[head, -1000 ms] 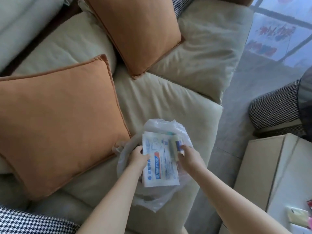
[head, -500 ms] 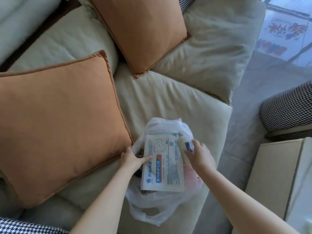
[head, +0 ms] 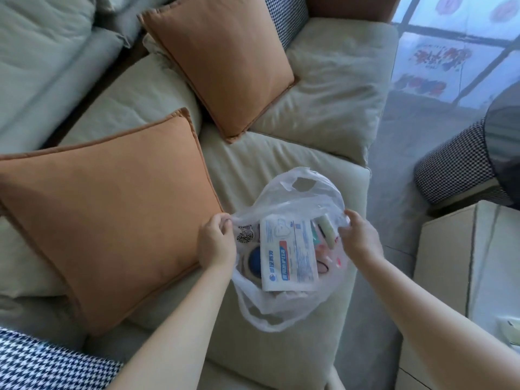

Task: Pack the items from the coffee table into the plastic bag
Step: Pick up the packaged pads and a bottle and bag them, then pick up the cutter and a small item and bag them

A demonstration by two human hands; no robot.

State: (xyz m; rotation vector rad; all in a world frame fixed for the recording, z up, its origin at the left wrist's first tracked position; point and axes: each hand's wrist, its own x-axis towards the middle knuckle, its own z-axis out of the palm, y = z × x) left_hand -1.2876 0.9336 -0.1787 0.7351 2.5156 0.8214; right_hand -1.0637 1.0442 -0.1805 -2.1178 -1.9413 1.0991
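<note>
— So where's the plastic bag [head: 284, 308] sitting?

— On the sofa [head: 281, 159] seat, toward five o'clock from the big orange cushion [head: 109, 209], right at the cushion's corner. Its mouth is held wide.

— Held by whom?

— Both of the person's hands. The left hand [head: 216, 243] is at nine o'clock on the bag, fingers [head: 222, 220] pinched together on the rim. The right hand [head: 361, 237] is at three o'clock, its fingers closed on the opposite rim. The two are pulling the plastic apart between them.

— Anything inside?

— A flat white packet [head: 288, 256] with blue and red print lies on top, in the middle. A pale green bar [head: 326, 229] sits at its two o'clock, just beside the right hand. A dark blue round thing [head: 255, 259] shows at the packet's nine o'clock, and above that a small black-and-white patterned item [head: 245, 233]. Something pink is at four o'clock, too blurred to name.

— And the counter?

— A pale counter [head: 450, 263] stands at three o'clock, well apart from the bag. A second orange cushion [head: 222, 66] leans at twelve.
</note>
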